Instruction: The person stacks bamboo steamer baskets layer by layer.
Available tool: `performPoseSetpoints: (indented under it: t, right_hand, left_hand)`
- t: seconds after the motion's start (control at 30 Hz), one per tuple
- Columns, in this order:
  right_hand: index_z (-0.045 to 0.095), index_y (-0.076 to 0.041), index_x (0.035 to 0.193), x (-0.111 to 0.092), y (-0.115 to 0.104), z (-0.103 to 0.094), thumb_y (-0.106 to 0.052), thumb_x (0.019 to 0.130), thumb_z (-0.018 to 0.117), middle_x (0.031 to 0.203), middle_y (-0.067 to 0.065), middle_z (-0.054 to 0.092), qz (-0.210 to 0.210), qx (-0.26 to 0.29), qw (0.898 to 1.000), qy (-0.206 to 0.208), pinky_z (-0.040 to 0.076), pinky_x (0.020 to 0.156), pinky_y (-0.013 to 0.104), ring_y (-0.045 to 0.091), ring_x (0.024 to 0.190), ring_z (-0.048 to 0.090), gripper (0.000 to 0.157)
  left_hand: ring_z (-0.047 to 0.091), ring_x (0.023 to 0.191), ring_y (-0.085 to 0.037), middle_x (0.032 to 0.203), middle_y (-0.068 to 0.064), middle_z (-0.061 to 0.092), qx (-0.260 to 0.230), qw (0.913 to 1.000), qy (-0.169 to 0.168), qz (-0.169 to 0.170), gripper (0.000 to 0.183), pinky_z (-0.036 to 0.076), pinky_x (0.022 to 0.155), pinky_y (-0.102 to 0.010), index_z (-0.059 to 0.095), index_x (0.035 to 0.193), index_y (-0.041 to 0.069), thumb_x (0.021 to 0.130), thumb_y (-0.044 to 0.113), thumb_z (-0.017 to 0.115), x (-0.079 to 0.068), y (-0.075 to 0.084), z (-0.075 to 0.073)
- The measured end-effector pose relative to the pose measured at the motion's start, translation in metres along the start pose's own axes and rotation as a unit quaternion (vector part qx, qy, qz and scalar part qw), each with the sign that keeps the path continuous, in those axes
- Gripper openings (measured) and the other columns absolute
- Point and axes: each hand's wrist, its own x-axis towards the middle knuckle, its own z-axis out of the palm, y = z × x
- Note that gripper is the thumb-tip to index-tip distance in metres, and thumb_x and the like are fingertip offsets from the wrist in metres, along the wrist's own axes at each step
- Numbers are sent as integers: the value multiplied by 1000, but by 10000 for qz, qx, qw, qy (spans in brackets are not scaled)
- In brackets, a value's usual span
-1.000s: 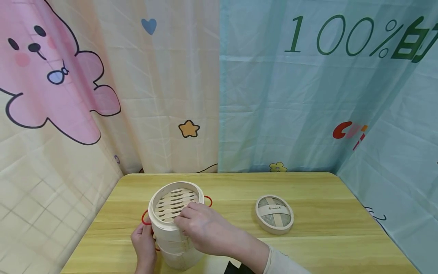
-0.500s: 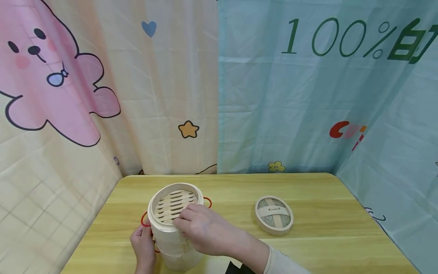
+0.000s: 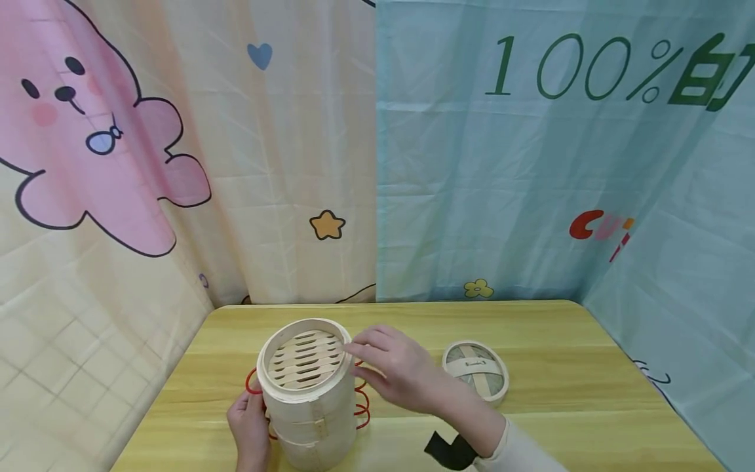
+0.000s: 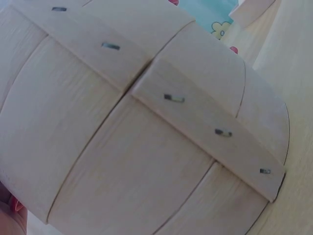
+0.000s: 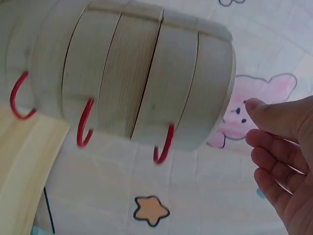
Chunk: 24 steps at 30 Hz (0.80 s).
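Note:
A stack of round bamboo steamer baskets (image 3: 309, 406) stands upright on the left part of the table, with its slatted top tier uncovered. Red loop handles (image 5: 85, 122) stick out along its sides. At the stack's left side, my left hand (image 3: 249, 426) holds on by a red handle; its fingertips are partly hidden. Just off the upper right rim is my right hand (image 3: 395, 367), fingers loosely extended and holding nothing. The right wrist view shows a gap between that hand and the rim. Staples run along the baskets' overlapping seam (image 4: 195, 117) in the left wrist view.
A round bamboo lid (image 3: 476, 370) with a crossed band lies on the table (image 3: 566, 367) to the right, partly behind the right forearm. A black piece (image 3: 448, 451) shows under the right wrist. Printed curtains surround the table's back and sides.
My right hand has let go of the front rim and moved right, its fingers straightening. More red handles now show on the stack's right side. The left hand stays at the stack.

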Motion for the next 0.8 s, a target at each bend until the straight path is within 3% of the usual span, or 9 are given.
performPoseSetpoints:
  t: [0.13, 0.33, 0.57, 0.8]
  right_hand:
    - [65, -3, 101, -22, 28, -10, -4, 75, 74, 96, 3, 61, 550, 34, 9984, -88, 48, 79, 24, 16, 91, 57, 28]
    - [66, -4, 95, -64, 64, -16, 1, 74, 73, 91, 4, 60, 1256, -1, 9894, -732, 49, 74, 30, 19, 88, 56, 23]
    - [67, -5, 92, -116, 90, -16, 1, 75, 72, 89, 4, 60, 2217, -308, 9625, -1534, 50, 70, 30, 19, 84, 56, 19]
    - [69, -1, 87, -155, 104, -16, 6, 73, 71, 81, 6, 62, 2559, -345, 9432, -2092, 49, 64, 31, 22, 77, 56, 16]
  left_hand:
    - [38, 41, -5, 46, 6, 44, 54, 10000, 15, 26, 37, 28, 34, -18, 60, 52, 13, 88, 5, 56, 0, 1, 0]
    - [39, 41, -5, 46, 6, 45, 105, 9999, 51, 11, 36, 29, 34, -19, 61, 52, 13, 88, 6, 57, -1, 2, 0]
    - [38, 41, -5, 46, 6, 44, 97, 9999, -8, 57, 37, 28, 34, -20, 58, 51, 13, 88, 5, 55, 0, 2, 0]
    - [39, 41, -5, 46, 6, 45, 45, 10000, -17, 76, 37, 29, 34, -20, 59, 52, 13, 88, 4, 55, -1, 2, 0]
